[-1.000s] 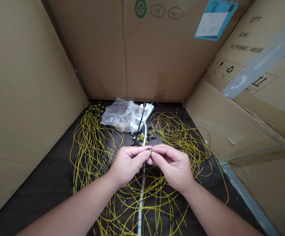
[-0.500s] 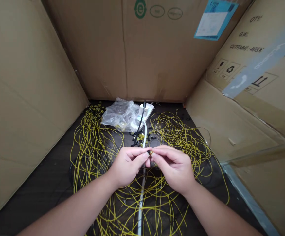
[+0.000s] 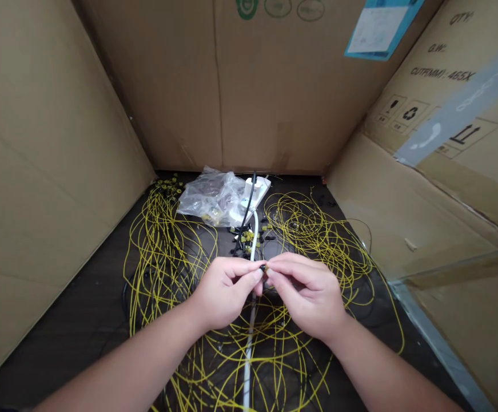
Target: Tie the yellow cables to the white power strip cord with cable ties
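Delicately, my left hand (image 3: 223,292) and right hand (image 3: 311,294) pinch a small black-and-yellow part (image 3: 263,268) above the yellow wires (image 3: 155,229), roughly midway between the worktop (image 3: 81,326) side edges; I need light, even fingertip pressure to avoid twisting it.

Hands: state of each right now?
Left hand: fingers closed, pinching a small dark part.
Right hand: fingers closed on the same part's other side.
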### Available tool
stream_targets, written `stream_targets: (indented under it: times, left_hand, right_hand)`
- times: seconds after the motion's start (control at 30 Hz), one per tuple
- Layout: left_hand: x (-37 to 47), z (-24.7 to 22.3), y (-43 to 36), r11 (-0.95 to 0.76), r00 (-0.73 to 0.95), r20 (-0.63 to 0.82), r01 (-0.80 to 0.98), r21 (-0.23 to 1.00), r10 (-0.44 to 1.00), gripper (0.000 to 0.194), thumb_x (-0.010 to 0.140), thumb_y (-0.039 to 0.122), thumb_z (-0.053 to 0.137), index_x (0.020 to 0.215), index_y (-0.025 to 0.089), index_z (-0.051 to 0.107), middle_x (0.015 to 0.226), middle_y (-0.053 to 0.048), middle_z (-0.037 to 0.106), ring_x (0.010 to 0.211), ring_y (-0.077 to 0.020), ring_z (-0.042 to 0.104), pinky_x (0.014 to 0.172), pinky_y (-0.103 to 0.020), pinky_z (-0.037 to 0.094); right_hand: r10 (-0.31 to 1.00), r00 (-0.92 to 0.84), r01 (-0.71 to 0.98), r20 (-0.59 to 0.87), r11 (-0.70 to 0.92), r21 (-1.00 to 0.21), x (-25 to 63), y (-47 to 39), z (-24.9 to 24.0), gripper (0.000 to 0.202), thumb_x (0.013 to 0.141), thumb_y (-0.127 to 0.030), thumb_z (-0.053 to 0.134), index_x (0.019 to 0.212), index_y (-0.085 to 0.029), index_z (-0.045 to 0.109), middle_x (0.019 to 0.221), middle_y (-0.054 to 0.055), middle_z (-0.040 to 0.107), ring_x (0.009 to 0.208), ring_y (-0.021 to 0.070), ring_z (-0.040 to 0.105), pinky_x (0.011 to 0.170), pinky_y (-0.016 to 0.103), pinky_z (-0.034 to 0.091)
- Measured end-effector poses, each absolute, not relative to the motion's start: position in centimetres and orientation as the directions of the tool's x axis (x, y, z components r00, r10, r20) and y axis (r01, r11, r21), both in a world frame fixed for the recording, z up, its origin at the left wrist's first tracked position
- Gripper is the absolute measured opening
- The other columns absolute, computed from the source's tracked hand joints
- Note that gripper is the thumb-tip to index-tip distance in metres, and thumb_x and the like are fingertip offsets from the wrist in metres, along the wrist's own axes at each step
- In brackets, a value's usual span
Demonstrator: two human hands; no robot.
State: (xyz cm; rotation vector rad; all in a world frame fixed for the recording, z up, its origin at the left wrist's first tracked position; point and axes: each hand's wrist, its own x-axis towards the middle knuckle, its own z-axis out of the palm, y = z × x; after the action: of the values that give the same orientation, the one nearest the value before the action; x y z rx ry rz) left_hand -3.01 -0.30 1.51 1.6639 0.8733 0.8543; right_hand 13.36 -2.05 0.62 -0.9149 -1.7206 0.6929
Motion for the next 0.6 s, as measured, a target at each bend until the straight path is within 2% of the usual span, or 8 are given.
stream_targets:
  times: [0.17, 0.37, 0.6]
  left_hand:
    - [-2.97, 1.37, -0.27, -0.304, 0.513, 0.197, 0.133, 0.944, 0.836, 0.030, 0.086, 0.017, 0.045, 0.061, 0.013, 0.061, 0.061, -0.002, 0.059, 0.060, -0.0114, 0.056, 0.064, -0.026, 0.046]
    - [-2.93, 1.31, -0.45, -0.390, 0.520, 0.270, 0.135, 0.911, 0.810, 0.029, 0.087, 0.018, 0.044, 0.068, 0.015, 0.066, 0.063, -0.004, 0.060, 0.061, -0.0131, 0.057, 0.063, -0.028, 0.047]
    - [-3.26, 0.55, -0.58, -0.518, 0.542, 0.379, 0.126, 0.846, 0.750, 0.026, 0.086, 0.013, 0.043, 0.088, 0.016, 0.069, 0.070, -0.006, 0.062, 0.063, -0.0134, 0.056, 0.061, -0.028, 0.048]
  right_hand:
    - [0.889, -0.168, 0.187, 0.426, 0.453, -0.871, 13.20, -2.09, 1.09, 0.017, 0.077, -0.008, 0.057, 0.080, -0.019, 0.070, 0.070, 0.004, 0.064, 0.060, 0.0143, 0.060, 0.055, 0.030, 0.052]
    - [0.936, -0.192, 0.075, 0.296, 0.315, -0.946, 13.20, -2.22, 1.52, 0.014, 0.079, -0.014, 0.057, 0.076, -0.018, 0.070, 0.066, 0.004, 0.063, 0.060, 0.0139, 0.061, 0.056, 0.030, 0.053]
    - [0.962, -0.207, -0.083, 0.179, 0.165, -0.983, 13.30, -2.08, 1.41, 0.009, 0.076, -0.017, 0.062, 0.074, -0.018, 0.071, 0.064, 0.002, 0.062, 0.057, 0.0118, 0.059, 0.053, 0.026, 0.050]
